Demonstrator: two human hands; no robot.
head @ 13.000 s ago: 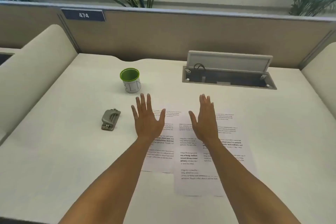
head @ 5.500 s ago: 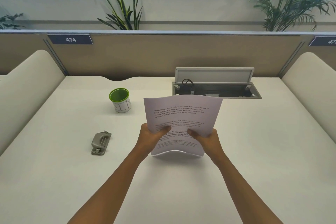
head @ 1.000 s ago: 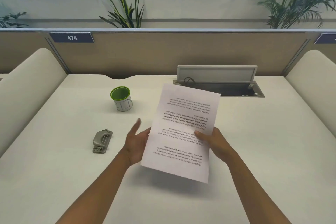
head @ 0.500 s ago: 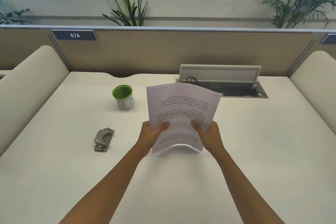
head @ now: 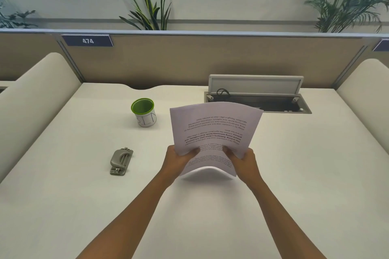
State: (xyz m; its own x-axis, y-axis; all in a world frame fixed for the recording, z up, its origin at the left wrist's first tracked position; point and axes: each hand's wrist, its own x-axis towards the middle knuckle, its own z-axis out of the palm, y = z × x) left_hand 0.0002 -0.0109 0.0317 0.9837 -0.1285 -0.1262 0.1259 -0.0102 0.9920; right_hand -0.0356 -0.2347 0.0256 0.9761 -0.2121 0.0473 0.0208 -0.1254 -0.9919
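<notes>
A stack of printed paper sheets [head: 212,130] stands nearly upright on its lower edge over the middle of the white desk [head: 63,195]; its text reads upside down. My left hand [head: 179,159] grips the stack's lower left side, thumb on the front. My right hand [head: 242,160] grips the lower right side the same way. The bottom edge bows upward between my hands. A grey hole punch [head: 121,161] lies on the desk to the left of my left hand.
A green-rimmed white cup [head: 144,114] stands at the back left. An open cable hatch [head: 256,99] with its lid raised sits in the desk behind the paper. Padded dividers flank the desk, and a partition labelled 474 closes the back.
Thirteen seconds ago the sheets lay spread on the desk under my flat hands. Since then they were gathered and turned upside down; over the last half second both hands keep holding the stack upright.
</notes>
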